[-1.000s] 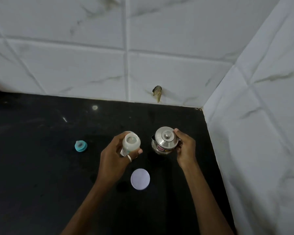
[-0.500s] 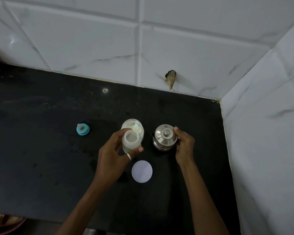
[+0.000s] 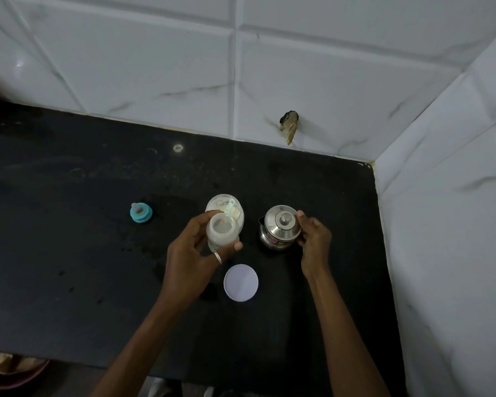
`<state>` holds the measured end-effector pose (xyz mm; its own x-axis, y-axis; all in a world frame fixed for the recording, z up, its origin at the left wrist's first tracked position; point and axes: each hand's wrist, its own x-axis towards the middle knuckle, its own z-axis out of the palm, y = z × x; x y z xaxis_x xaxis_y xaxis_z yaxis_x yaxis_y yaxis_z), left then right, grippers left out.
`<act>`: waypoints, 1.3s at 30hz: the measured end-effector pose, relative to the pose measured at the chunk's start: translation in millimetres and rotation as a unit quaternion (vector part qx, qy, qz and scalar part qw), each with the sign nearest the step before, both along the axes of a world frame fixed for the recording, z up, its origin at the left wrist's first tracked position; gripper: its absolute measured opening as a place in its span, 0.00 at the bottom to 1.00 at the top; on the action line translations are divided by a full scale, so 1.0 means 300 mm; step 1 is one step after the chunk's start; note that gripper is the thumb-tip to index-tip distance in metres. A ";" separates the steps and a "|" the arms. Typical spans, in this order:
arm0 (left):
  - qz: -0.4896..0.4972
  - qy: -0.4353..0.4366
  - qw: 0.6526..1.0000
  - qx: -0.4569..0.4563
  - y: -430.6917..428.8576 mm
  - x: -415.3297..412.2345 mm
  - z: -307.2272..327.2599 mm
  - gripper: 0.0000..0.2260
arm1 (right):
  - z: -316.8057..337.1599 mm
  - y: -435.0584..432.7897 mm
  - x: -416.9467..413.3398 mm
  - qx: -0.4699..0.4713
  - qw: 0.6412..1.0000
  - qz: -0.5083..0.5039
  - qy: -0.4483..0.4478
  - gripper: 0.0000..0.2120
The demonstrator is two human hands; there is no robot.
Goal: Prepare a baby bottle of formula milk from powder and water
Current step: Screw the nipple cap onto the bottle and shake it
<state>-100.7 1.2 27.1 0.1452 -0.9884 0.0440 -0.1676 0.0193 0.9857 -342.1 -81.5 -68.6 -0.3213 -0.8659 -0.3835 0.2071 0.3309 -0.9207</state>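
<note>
Baby bottle (image 3: 222, 233): translucent plastic cylinder, mouth open, milky white inside, held upright over matte black counter (image 3: 69, 253), just in front of open powder jar (image 3: 226, 206). Left hand (image 3: 189, 262) grips bottle, thumb and fingers curled round body. Right hand (image 3: 312, 243) fingers clamped on right side of shiny steel pot (image 3: 281, 226), domed lid, 1 knob. Flat round white lid (image 3: 241, 282) near. Teal nipple cap (image 3: 140, 213) well apart, left.
</note>
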 end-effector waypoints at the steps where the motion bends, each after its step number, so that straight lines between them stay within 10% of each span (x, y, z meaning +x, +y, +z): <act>1: 0.002 0.002 1.000 -0.001 0.002 -0.002 0.005 0.27 | 0.002 0.004 -0.004 -0.004 1.000 0.003 0.010 0.15; 14: 0.007 -0.005 1.000 -0.010 0.111 0.047 0.085 0.29 | 0.106 0.185 0.036 -0.054 0.985 -0.063 0.154 0.21; 39: -0.028 0.026 0.999 0.033 0.203 0.638 0.002 0.28 | 0.227 0.434 0.635 -0.021 0.995 -0.025 0.099 0.10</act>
